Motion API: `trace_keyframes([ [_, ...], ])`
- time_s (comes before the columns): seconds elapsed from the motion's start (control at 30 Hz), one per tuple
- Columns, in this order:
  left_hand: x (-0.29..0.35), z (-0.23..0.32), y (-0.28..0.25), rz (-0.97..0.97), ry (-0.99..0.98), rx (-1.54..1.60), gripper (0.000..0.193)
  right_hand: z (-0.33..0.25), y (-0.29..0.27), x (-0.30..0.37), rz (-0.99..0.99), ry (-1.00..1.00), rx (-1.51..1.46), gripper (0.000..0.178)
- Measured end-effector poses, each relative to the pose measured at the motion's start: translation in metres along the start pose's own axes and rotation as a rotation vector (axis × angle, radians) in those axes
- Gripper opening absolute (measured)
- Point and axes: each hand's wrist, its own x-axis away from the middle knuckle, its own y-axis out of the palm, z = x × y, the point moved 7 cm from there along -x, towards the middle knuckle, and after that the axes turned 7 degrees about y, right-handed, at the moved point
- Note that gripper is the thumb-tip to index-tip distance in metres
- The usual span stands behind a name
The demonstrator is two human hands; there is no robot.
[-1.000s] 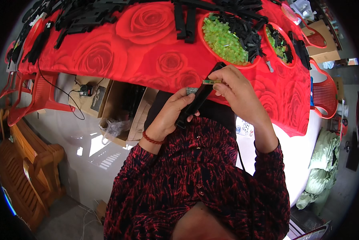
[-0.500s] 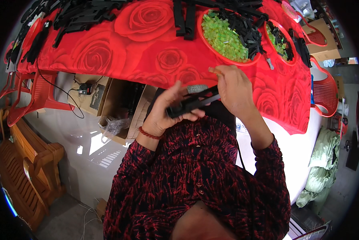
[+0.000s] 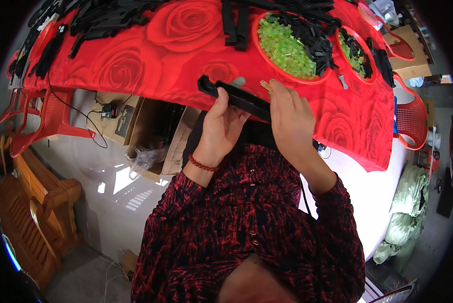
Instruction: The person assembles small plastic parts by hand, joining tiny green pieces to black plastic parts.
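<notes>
A long black plastic channel-shaped part (image 3: 239, 98) is held over the table's front edge, its hooked end pointing up and left. My left hand (image 3: 220, 126) grips it from below, thumb on the near side and fingers behind. At its other end my right hand (image 3: 293, 113) is closed, covering that end. Small yellowish see-through pieces (image 3: 266, 85) stick out between the right thumb and forefinger. Whether the right hand also grips the black part is hidden. Just behind the part, a grey ribbed object (image 3: 238, 81) lies on the red cloth.
A red basket (image 3: 267, 68) holds yellow-green pieces (image 3: 284, 48) and black pieces (image 3: 315, 40). A second red basket (image 3: 372, 76) stands right of it. Black parts (image 3: 110, 20) are piled at the far left. Cardboard boxes (image 3: 119, 126) sit below the red tablecloth (image 3: 181, 76).
Both hands have shifted, the left one up and right. The black part has risen and turned, so its left end now points up instead of down. The right hand keeps the yellowish pieces.
</notes>
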Motion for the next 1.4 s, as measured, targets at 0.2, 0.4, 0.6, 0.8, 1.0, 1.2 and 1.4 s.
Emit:
trace_keyframes([
  [0.2,-0.006,0.004,-0.017,0.071,-0.161,0.076,0.047,0.019,-0.006,-0.018,-0.235,0.219,-0.529,0.021],
  [0.4,0.001,-0.005,-0.013,0.050,-0.256,-0.169,0.053,0.019,0.009,-0.026,-0.528,0.271,-0.797,0.014],
  [0.6,0.000,-0.007,-0.014,0.014,-0.255,-0.271,0.053,0.012,0.027,-0.027,-0.701,0.162,-0.657,0.009],
  [0.8,0.004,-0.004,0.000,0.097,-0.290,-0.131,0.029,0.008,0.033,-0.025,-0.606,0.041,-0.579,0.008],
  [1.0,0.002,-0.003,-0.004,0.010,-0.273,-0.186,0.022,0.020,0.047,-0.022,-0.686,0.149,-0.663,0.006],
  [1.2,0.002,-0.007,-0.012,-0.002,-0.225,-0.139,0.021,0.023,0.050,-0.018,-0.586,0.162,-0.628,0.002],
  [1.4,0.000,-0.010,-0.013,0.016,-0.245,-0.133,0.022,0.015,0.042,-0.015,-0.456,-0.001,-0.455,0.003],
])
